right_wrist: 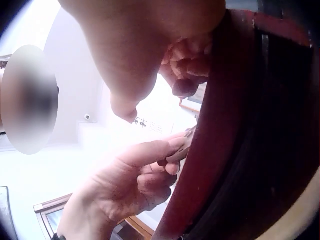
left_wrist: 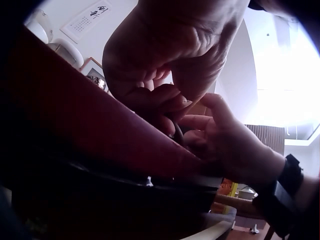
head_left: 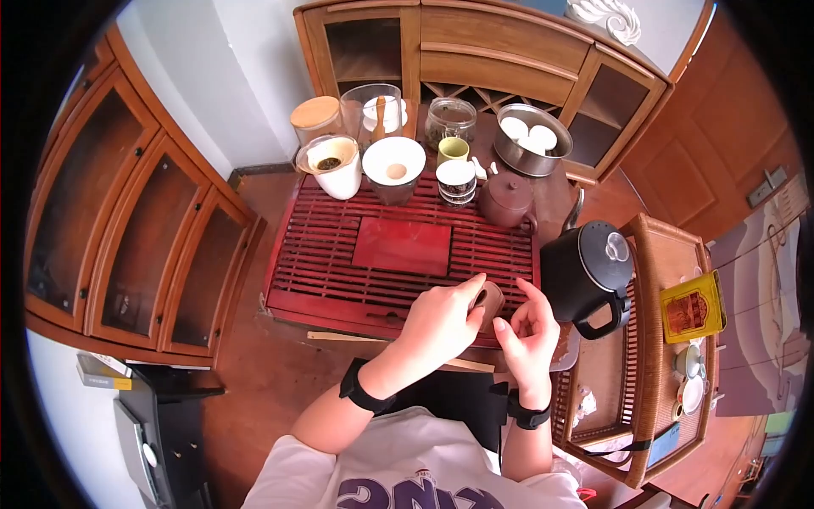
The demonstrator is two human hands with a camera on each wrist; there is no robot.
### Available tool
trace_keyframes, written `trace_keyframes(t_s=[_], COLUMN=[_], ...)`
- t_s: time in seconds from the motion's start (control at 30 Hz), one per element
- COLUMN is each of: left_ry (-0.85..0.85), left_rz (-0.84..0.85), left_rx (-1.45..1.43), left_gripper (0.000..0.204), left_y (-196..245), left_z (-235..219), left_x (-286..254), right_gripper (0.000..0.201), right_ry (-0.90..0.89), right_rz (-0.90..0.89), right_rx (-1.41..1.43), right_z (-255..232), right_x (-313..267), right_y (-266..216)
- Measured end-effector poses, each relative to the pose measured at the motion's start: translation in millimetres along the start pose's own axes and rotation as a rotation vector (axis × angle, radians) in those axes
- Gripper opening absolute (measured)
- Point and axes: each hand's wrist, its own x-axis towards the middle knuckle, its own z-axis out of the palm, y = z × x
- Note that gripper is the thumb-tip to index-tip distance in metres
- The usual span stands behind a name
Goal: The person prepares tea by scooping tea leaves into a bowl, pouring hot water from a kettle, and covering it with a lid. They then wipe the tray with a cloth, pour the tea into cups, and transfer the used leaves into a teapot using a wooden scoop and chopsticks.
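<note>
Over the front right edge of the red slatted tea tray [head_left: 305, 307], my left hand [head_left: 443, 321] pinches a small brown hollow piece [head_left: 489, 307] between thumb and fingers. A dark opening shows at its upper end; its exact kind I cannot tell. In the right wrist view the brown piece [right_wrist: 181, 151] sticks out from the fingertips of the left hand [right_wrist: 127, 182]. My right hand [head_left: 530, 331] is just to the right, thumb and fingers apart and loosely bent, with nothing between them. In the left wrist view, the left hand's fingers largely hide the piece.
A black kettle [head_left: 593, 259] stands right of the tray. Along the tray's back are a purple-brown teapot [head_left: 506, 200], stacked small cups [head_left: 457, 181], a white-rimmed strainer [head_left: 394, 161] and a white filter cup [head_left: 339, 176]. Behind sits a steel pot [head_left: 532, 157]. A wicker cart [head_left: 632, 399] stands at the right.
</note>
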Motion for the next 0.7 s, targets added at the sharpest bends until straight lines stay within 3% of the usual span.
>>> trace_keyframes(t_s=[0.2, 0.3, 0.43, 0.53, 0.67, 0.7], left_ry=[-0.066, -0.054, -0.039, -0.075, -0.007, -0.051], left_rz=[-0.069, -0.095, -0.125, -0.239, -0.224, -0.330], left_rx=[0.014, 0.068, 0.126, 0.143, 0.119, 0.146], left_gripper=[0.043, 0.044, 0.043, 0.042, 0.042, 0.042], left_y=[-9, -19, -36, -47, -65, -59], left_z=[-37, -58, -87, -110, -125, -134], left_x=[-4, -13, -29, -36, -47, -47], right_gripper=[0.039, 0.029, 0.022, 0.021, 0.020, 0.020], right_ry=[0.084, 0.120, 0.140, 0.131, 0.126, 0.132], right_rz=[-0.072, -0.221, -0.301, -0.323, -0.335, -0.331], right_rx=[-0.291, -0.490, -0.616, -0.648, -0.656, -0.666], right_z=[11, 15, 21, 21, 22, 22], right_x=[-6, -5, -5, -5, -7, -8], right_y=[0, -6, -4, -4, -2, -1])
